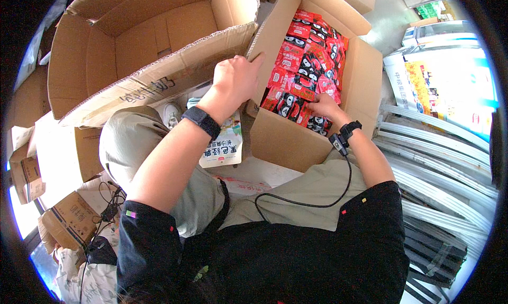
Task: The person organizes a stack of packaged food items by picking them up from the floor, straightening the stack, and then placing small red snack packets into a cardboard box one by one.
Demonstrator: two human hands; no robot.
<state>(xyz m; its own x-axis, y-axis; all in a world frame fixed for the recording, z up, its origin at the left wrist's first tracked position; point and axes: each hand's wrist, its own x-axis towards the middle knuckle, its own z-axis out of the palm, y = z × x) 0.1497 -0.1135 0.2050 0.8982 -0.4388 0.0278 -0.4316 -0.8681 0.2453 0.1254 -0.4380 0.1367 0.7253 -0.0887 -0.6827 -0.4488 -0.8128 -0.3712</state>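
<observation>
A cardboard box (363, 81) in front of me holds many red and black snack packets (313, 62), laid in overlapping rows. My left hand (237, 79) is at the near end of its left flap (270, 34); the thumb lies over the inner face and the other fingers are partly hidden behind. Inside the box, near its front right corner, is my right hand (328, 107). Its thumb and fingers pinch the end of a red packet (303, 92), with more packets right under it. The front flap (289, 139) folds out toward my lap.
A larger open carton (158, 81) bearing handwriting stands to the left. Beneath my left forearm lies a printed bag (226, 145). White metal slats (440, 165) and printed cartons (448, 85) flank the right side. A black cable (309, 204) hangs from my right wristband.
</observation>
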